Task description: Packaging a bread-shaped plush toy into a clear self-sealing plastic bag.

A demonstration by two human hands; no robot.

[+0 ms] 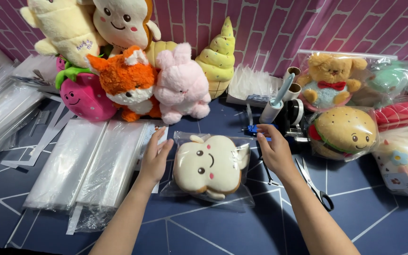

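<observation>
Two hands flank a bagged toast plush (208, 165) lying flat on the blue table (223, 226). I see my left hand (156, 158) open, fingers straight, resting at the bag's left edge beside a stack of clear bags (90, 165), gripping nothing. My right hand (274, 151) is open too, fingertips near a blue tape dispenser (253, 130), with scissors (313, 183) just right of the wrist.
</observation>
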